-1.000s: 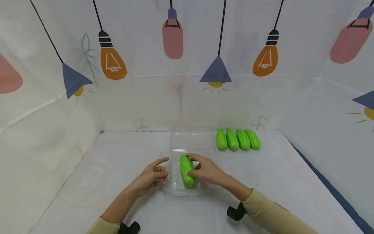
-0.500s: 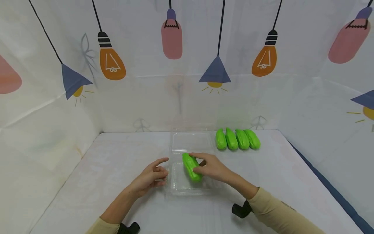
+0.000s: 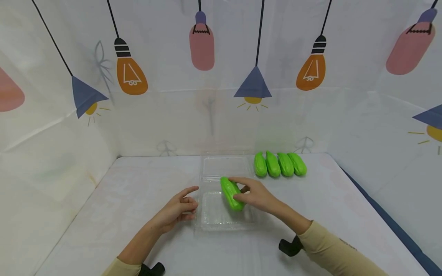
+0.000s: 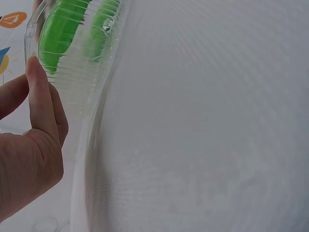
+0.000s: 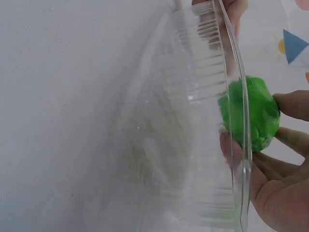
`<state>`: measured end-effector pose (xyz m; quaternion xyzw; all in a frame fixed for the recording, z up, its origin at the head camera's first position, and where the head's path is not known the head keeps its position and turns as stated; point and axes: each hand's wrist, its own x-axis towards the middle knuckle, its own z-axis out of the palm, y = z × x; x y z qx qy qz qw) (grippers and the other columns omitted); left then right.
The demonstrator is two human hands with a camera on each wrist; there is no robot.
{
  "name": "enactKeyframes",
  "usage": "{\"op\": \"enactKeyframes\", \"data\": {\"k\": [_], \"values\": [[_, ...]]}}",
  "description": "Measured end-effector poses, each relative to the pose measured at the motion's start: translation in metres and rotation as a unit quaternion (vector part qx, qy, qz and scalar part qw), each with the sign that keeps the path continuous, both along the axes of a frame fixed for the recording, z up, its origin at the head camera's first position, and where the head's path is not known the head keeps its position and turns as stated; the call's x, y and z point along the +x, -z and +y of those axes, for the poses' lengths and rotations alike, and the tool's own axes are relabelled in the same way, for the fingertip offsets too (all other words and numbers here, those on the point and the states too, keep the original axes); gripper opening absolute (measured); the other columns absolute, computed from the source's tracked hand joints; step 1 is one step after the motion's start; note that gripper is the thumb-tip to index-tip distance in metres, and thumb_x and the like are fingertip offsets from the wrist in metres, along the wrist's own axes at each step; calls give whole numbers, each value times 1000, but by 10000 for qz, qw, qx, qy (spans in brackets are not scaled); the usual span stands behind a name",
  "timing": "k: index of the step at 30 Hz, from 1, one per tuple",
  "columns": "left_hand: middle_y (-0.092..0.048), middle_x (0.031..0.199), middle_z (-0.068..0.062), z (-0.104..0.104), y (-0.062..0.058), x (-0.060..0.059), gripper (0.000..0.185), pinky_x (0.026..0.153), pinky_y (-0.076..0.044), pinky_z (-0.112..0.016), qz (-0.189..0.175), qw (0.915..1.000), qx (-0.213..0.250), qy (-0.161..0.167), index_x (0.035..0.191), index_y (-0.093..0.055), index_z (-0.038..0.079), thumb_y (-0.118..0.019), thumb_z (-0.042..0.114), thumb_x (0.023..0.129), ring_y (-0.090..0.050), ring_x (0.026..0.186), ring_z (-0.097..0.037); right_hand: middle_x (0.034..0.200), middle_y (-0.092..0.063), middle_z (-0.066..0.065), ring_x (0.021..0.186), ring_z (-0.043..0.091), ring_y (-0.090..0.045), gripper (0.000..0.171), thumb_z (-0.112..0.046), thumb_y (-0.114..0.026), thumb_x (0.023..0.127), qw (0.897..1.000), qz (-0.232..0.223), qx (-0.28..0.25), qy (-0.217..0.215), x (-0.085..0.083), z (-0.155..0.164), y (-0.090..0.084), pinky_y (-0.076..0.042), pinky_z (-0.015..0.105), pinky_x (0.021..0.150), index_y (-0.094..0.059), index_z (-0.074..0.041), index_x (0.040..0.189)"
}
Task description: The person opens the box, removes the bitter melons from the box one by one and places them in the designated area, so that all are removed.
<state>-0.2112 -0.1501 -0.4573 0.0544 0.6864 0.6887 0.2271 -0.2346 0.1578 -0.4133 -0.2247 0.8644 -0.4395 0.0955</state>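
Observation:
My right hand [image 3: 257, 194] pinches a bright green, cucumber-shaped vegetable [image 3: 230, 194] between thumb and fingers, over a clear plastic clamshell box [image 3: 224, 227]. Seen end-on in the right wrist view, that vegetable [image 5: 263, 113] is at the level of the box's rim [image 5: 246, 169], partly behind the clear wall. My left hand [image 3: 177, 214] is at the box's left side, index finger reaching forward, the other fingers bent. In the left wrist view a fingertip [image 4: 33, 65] of it touches the rim from outside, and green shows through the ribbed wall [image 4: 75, 89].
The box's lid [image 3: 226, 166] lies folded open toward the back. Right of it, several more green vegetables [image 3: 272, 165] lie side by side along the table's back edge. A white sheet printed with lamps [image 3: 253, 82] hangs behind the white table [image 3: 145, 176].
The right hand has moved the vegetable a little to the right and backward over the box, tilting it slightly. My left hand stays in place by the rim.

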Motion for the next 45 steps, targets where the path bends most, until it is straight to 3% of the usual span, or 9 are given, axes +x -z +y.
{"op": "enactKeyframes", "data": {"k": [9, 25, 40, 45], "values": [[-55, 89, 3, -1, 1, 0, 69, 69, -59, -20, 20, 10000, 48, 41, 156, -26, 16, -62, 11, 97, -58, 79, -9, 146, -54, 3, 106, 23, -65, 58, -27, -70, 89, 9998, 141, -105, 48, -6, 15, -3, -55, 30, 73, -53, -28, 144], [-56, 90, 3, -1, 0, -2, 71, 70, -59, -21, 43, 9999, 57, 99, 156, -26, 17, -64, 14, 96, -59, 81, -10, 149, -49, 15, 116, 34, -62, 63, -26, -69, 93, 9984, 467, -199, 255, -25, 47, -4, -57, 43, 87, -44, -13, 149], [-56, 90, 3, -2, 1, -2, 69, 70, -59, -20, 33, 10000, 47, 79, 156, -26, 17, -62, 12, 97, -58, 81, -10, 148, -50, 19, 113, 37, -62, 58, -21, -69, 93, 9944, 787, -241, 658, -40, 74, -11, -56, 30, 83, -49, -7, 145], [-55, 90, 3, -2, 1, -1, 69, 70, -59, -20, 15, 10000, 33, 58, 156, -27, 17, -63, 12, 97, -59, 80, -10, 149, -49, 19, 114, 38, -61, 57, -21, -68, 93, 9931, 783, -247, 834, -47, 87, -9, -55, 30, 82, -49, -8, 145]]}}
